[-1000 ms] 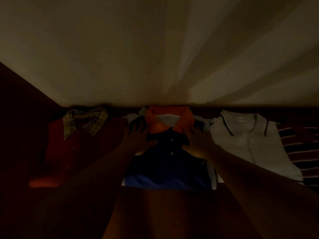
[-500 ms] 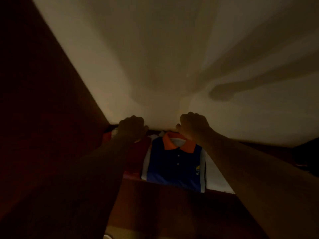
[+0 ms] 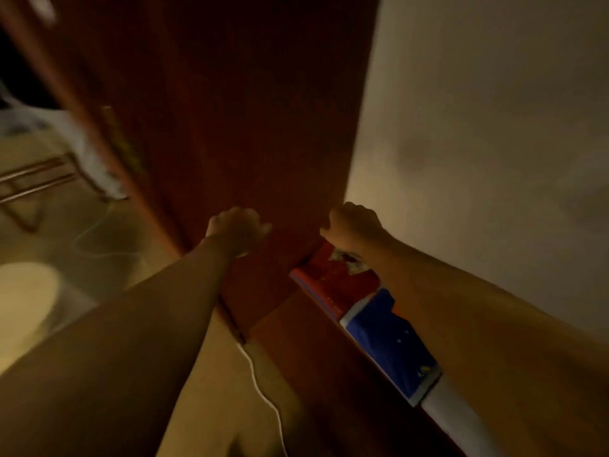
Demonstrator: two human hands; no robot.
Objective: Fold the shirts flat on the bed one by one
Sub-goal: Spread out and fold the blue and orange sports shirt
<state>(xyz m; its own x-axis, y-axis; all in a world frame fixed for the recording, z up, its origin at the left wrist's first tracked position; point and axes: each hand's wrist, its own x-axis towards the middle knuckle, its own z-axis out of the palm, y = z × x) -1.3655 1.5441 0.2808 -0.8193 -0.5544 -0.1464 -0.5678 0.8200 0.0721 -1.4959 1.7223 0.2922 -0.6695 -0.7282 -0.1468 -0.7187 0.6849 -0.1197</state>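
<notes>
The view is dim and blurred. My left hand (image 3: 235, 229) is held out with its fingers curled, in front of a dark red wooden panel (image 3: 237, 110); nothing shows in it. My right hand (image 3: 352, 225) is also curled, at the panel's right edge, just above a folded red shirt (image 3: 333, 278). Beside that shirt lie a folded blue shirt with white trim (image 3: 392, 338) and a white shirt (image 3: 461, 420), in a row on a dark wooden ledge (image 3: 313, 344). My right forearm hides their far parts.
A cream wall (image 3: 494, 127) fills the right side. At left is pale floor with a white cable (image 3: 263, 397), a round white object (image 3: 26, 298) and a metal-legged piece of furniture (image 3: 36, 183).
Both hands left the blue shirt's collar and curled into fists. The view swung left, so the shirts now sit at the lower right and the floor shows.
</notes>
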